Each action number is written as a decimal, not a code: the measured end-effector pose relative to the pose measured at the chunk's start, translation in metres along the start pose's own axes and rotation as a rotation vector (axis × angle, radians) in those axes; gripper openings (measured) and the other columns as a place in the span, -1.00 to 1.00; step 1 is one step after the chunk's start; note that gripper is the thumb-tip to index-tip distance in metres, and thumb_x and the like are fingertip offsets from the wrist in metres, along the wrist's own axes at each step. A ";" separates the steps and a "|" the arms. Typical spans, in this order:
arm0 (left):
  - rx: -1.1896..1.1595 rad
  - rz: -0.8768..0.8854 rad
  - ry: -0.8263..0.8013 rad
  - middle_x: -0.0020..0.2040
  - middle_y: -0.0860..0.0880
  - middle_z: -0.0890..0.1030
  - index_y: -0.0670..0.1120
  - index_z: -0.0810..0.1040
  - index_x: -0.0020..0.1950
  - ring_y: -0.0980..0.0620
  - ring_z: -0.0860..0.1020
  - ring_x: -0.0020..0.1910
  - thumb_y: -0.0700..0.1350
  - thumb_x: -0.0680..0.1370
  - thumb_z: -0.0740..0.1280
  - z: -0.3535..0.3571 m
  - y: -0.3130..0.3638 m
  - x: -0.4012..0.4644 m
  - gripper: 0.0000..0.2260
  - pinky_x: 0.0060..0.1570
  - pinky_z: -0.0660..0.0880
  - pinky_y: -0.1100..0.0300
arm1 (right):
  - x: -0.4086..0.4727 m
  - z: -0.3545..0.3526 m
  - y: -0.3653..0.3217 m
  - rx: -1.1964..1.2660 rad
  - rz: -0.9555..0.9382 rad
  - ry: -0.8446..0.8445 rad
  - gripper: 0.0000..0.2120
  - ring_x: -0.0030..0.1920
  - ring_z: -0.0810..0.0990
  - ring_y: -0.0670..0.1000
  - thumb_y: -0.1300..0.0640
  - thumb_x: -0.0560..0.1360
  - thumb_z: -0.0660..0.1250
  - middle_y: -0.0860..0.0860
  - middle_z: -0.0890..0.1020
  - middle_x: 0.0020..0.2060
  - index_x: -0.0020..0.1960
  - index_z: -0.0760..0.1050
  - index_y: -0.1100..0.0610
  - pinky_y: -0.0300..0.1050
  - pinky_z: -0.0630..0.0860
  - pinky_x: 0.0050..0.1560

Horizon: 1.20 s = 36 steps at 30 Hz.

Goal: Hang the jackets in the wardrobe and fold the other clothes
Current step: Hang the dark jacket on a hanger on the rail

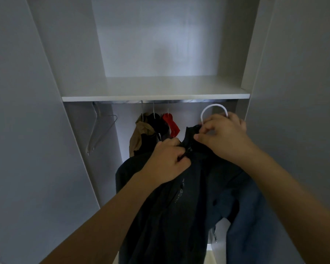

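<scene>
A black jacket [179,197] with a front zipper and small pale lettering was held upright below the wardrobe [156,96] shelf, on a white hanger [213,109] whose hook rose just under the shelf. Tan [139,134], black [156,122] and red [171,123] garments were hung further back, under the same shelf.

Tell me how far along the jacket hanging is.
Done: tan, black and red garments hang on the rail. In hand: left hand and right hand hold a dark jacket, its white hanger hook below the rail. Folding: not visible.
</scene>
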<state>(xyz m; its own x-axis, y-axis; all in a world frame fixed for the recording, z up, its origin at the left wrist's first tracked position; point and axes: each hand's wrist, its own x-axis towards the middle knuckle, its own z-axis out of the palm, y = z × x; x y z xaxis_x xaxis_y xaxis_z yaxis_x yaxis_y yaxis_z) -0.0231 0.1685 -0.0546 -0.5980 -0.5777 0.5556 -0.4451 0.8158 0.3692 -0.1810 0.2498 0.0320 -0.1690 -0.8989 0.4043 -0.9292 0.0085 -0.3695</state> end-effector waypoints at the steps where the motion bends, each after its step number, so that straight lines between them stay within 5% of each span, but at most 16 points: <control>1: 0.017 0.009 0.001 -0.28 -0.03 0.42 -0.11 0.41 -0.41 0.04 0.38 -0.25 -0.03 0.48 0.28 -0.002 0.002 0.001 -0.71 -0.15 0.31 0.08 | 0.001 0.002 -0.003 0.015 0.054 -0.014 -0.81 0.43 0.09 0.13 -0.18 0.47 0.35 -0.16 0.41 0.34 -0.29 0.44 -0.24 0.10 -0.04 0.36; 5: 0.098 0.021 0.030 -0.29 0.02 0.38 0.00 0.30 -0.42 0.05 0.35 -0.24 0.03 0.48 0.24 -0.003 0.007 0.001 -0.71 -0.18 0.23 0.11 | 0.003 0.024 -0.012 0.242 0.252 -0.036 -0.75 0.52 -0.21 0.22 -0.14 0.50 0.34 -0.12 0.14 0.51 -0.35 0.46 -0.20 0.44 -0.19 0.40; 7: 0.151 -0.011 0.037 -0.26 0.02 0.40 -0.04 0.38 -0.40 0.08 0.34 -0.21 0.00 0.51 0.29 -0.004 0.001 0.000 -0.70 -0.16 0.18 0.13 | 0.001 0.038 -0.014 0.577 0.291 0.007 -0.77 0.45 0.21 0.20 -0.06 0.52 0.35 -0.02 0.39 0.39 -0.31 0.48 -0.10 0.41 0.08 0.41; 9: 0.185 -0.028 0.022 -0.24 0.00 0.43 -0.08 0.45 -0.38 0.08 0.34 -0.19 -0.02 0.52 0.32 -0.008 -0.002 -0.001 -0.71 -0.14 0.17 0.14 | -0.004 0.046 -0.016 0.712 0.244 0.091 -0.77 0.13 0.53 0.11 0.04 0.55 0.32 0.03 0.59 0.01 -0.27 0.45 0.00 0.18 0.38 0.29; 12: 0.187 -0.021 -0.011 -0.24 0.00 0.42 -0.05 0.39 -0.39 0.07 0.34 -0.20 -0.01 0.52 0.31 -0.017 0.003 0.000 -0.70 -0.15 0.17 0.14 | 0.003 0.040 -0.017 0.592 0.074 0.126 -0.80 0.10 0.53 -0.04 0.17 0.56 0.32 0.01 0.57 0.11 -0.24 0.45 0.16 -0.25 0.41 0.07; 17: 0.144 -0.054 -0.044 -0.22 0.02 0.39 -0.02 0.35 -0.39 0.06 0.33 -0.17 0.02 0.50 0.21 -0.027 0.006 0.001 -0.72 -0.09 0.20 0.12 | 0.020 0.023 -0.018 0.420 -0.113 0.060 -0.80 0.00 0.54 0.06 0.21 0.53 0.35 0.11 0.56 -0.03 -0.26 0.47 0.17 -0.13 0.46 0.07; 20: 0.112 -0.115 -0.004 -0.02 0.01 0.49 -0.09 0.58 -0.28 0.02 0.41 0.00 -0.02 0.58 0.29 -0.026 0.004 -0.001 -0.73 0.13 0.27 0.04 | 0.021 0.024 -0.017 0.394 -0.131 0.128 -0.80 -0.16 0.50 0.04 0.23 0.54 0.34 0.11 0.52 -0.16 -0.25 0.46 0.23 -0.29 0.43 -0.14; 24: 0.129 -0.208 0.047 0.29 0.08 0.35 -0.03 0.67 -0.08 0.04 0.21 0.28 0.03 0.61 0.26 -0.024 0.016 0.000 -0.76 0.32 0.01 0.19 | 0.027 0.031 -0.011 0.440 0.005 0.201 -0.80 -0.22 0.44 -0.05 0.20 0.56 0.31 0.06 0.46 -0.19 -0.20 0.48 0.28 -0.46 0.32 -0.26; 30: 0.188 -0.263 -0.014 0.04 0.13 0.26 0.05 0.60 -0.16 0.08 0.14 0.07 0.08 0.61 0.20 -0.036 0.040 -0.011 -0.74 0.07 0.02 0.17 | 0.038 0.029 -0.006 0.842 0.329 0.189 -0.79 -0.23 0.49 0.03 0.20 0.57 0.30 0.16 0.52 -0.23 -0.11 0.52 0.37 -0.06 0.49 -0.14; 34: 0.219 -0.271 -0.198 0.02 0.13 0.32 0.03 0.60 -0.06 0.07 0.22 0.06 0.07 0.63 0.14 -0.049 0.042 -0.029 -0.73 0.13 0.09 0.12 | 0.044 0.014 -0.003 0.835 0.407 0.072 -0.84 -0.29 0.50 -0.02 0.21 0.56 0.31 0.10 0.56 -0.27 -0.08 0.59 0.30 -0.26 0.47 -0.36; 36: 0.219 -0.268 -0.294 0.00 0.09 0.41 -0.04 0.58 -0.10 0.06 0.30 0.02 0.05 0.64 0.14 -0.056 0.041 -0.031 -0.70 0.15 0.18 0.09 | 0.045 0.008 -0.002 0.818 0.423 0.011 -0.87 -0.25 0.50 -0.01 0.21 0.55 0.32 0.09 0.58 -0.23 -0.14 0.60 0.19 -0.24 0.45 -0.29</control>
<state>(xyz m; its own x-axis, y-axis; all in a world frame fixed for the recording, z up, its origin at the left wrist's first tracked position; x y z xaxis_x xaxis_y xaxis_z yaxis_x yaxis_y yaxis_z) 0.0147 0.2218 -0.0148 -0.5925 -0.7763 0.2152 -0.7213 0.6302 0.2873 -0.1845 0.2062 0.0444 -0.4488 -0.8871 0.1075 -0.2684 0.0191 -0.9631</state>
